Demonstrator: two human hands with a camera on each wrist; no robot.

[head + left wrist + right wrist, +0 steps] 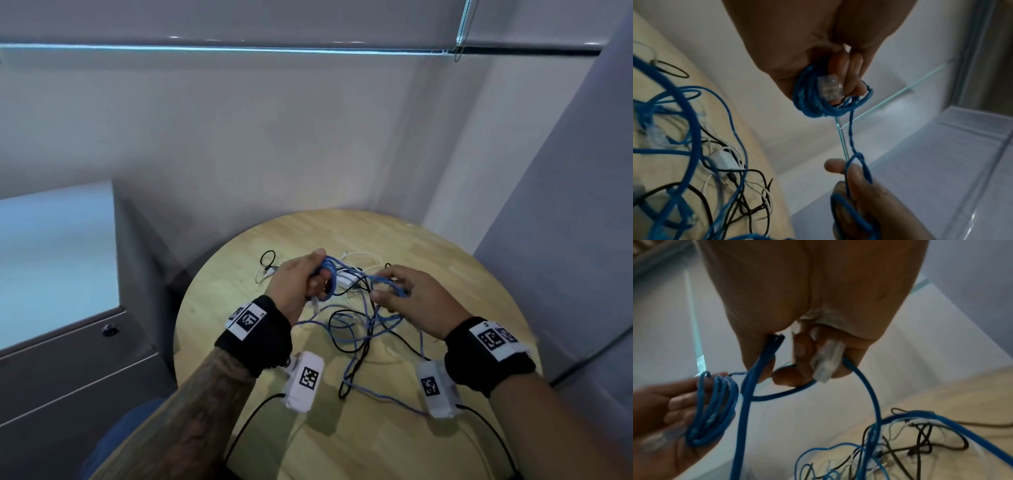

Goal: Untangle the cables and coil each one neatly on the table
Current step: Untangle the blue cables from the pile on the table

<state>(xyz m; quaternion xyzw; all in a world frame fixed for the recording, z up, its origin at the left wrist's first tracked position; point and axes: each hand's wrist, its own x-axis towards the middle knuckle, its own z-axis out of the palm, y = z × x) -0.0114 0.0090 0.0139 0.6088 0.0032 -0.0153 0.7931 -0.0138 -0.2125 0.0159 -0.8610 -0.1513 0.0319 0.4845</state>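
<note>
Both hands are up over the round pale wooden bench (445,246), and the left hand (296,279) has its grip closed round a tight coil of thin blue network cable (813,97), several turns wrapped about the fingers, with a clear plastic plug (830,88) lying against the fingertips. From that coil a single blue strand runs across to the right hand (416,301), whose grip is closed too: thumb and fingers pinch looped blue cable (756,369), and a second clear plastic connector (827,361) is tucked under the curled fingers. So the blue cable hangs between the two grips, lifted off the bench, while its loose lengths drop in wide slack loops onto the wood below. There they lie crossed with thin black cables (346,329) and finer white cables (363,257), a matted heap in the middle of the bench; a small white rectangular adapter (344,279) sits in it, just beyond the hands. At the far left edge of the heap a small black cable loop (269,258) lies a little apart. The blue cable looks smooth and round, the wood matt and lightly grained. Both wrists wear black bands with white marker tags.
</note>
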